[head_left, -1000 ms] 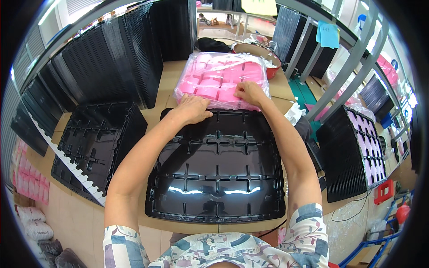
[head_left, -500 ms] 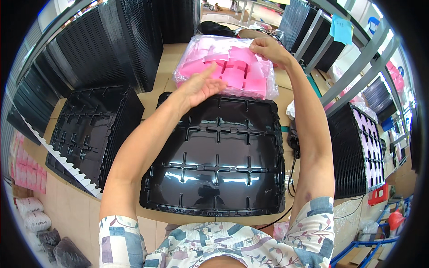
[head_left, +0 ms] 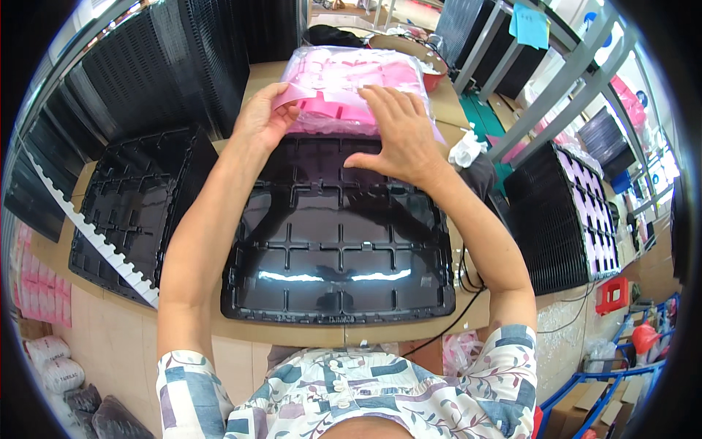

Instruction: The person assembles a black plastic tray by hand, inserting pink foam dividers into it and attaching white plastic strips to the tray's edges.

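Observation:
At the far side of the table, my left hand (head_left: 267, 115) pinches the left end of a thin pink plastic strip (head_left: 296, 93). My right hand (head_left: 404, 133) is open, fingers stretched out and thumb apart; its fingertips are by the strip's right part, and whether they touch it I cannot tell. Behind both hands lies a clear plastic bag (head_left: 357, 58) with pink pieces in it. Below them is a glossy black moulded plastic tray (head_left: 340, 219) with cross-shaped ridges, lying flat and mirroring my arms.
A stack of black trays (head_left: 135, 212) stands left of the middle tray, with a white toothed strip (head_left: 95, 238) before it. Taller black stacks (head_left: 153, 66) rise behind. On the right are another tray stack (head_left: 552, 219), metal posts (head_left: 563, 88), crumpled white tissue (head_left: 466, 148) and a black cable (head_left: 450, 325).
My left hand has moved left and now grips a pink strip. My right hand has left its pinch at the bag's right, come nearer and opened out. The view has shifted slightly.

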`<action>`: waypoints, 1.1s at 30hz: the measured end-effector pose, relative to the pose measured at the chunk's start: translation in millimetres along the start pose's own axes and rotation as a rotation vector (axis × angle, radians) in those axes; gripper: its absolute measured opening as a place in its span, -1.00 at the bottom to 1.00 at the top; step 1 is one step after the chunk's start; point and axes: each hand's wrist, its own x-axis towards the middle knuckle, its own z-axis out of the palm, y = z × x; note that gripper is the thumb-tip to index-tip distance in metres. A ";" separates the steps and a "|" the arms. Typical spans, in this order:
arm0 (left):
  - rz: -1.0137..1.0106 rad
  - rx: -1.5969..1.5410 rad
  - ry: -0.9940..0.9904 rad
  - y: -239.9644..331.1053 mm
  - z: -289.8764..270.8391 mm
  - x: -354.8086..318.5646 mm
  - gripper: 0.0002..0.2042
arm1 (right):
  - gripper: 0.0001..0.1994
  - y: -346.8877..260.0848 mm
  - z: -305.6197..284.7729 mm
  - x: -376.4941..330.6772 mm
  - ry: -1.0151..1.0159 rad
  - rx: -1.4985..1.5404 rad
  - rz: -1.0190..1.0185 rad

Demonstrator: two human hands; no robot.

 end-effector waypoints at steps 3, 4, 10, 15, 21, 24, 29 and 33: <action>-0.001 0.032 -0.052 4.4 -12.8 -38.7 -0.87 | -0.33 7.8 -5.9 -28.3 -0.078 -0.335 -0.042; -0.007 0.029 -0.045 3.2 -20.2 -50.5 -0.87 | -0.42 19.9 -4.6 -38.6 -0.092 -0.398 -0.003; 0.081 0.455 0.004 -2.2 -47.4 -133.9 -0.60 | -0.71 -0.2 -50.8 -79.1 -0.160 -0.289 0.012; 0.072 0.564 -0.150 3.0 -67.2 -175.4 -0.65 | -0.67 -38.1 -91.6 -107.6 -0.202 -0.122 0.072; 0.049 0.819 -0.153 -0.2 -80.5 -214.8 -0.79 | -0.66 -68.5 -118.2 -143.4 -0.183 0.036 0.248; 0.055 0.850 -0.183 -0.4 -84.0 -228.2 -0.77 | -0.63 -79.6 -126.6 -153.6 -0.195 0.021 0.289; 0.092 0.917 -0.141 -3.4 -98.3 -237.4 -0.82 | -0.65 -89.0 -130.9 -169.9 -0.187 0.028 0.321; 0.145 0.978 -0.116 -3.8 -108.4 -241.2 -0.87 | -0.68 -99.9 -132.8 -178.8 -0.179 0.038 0.306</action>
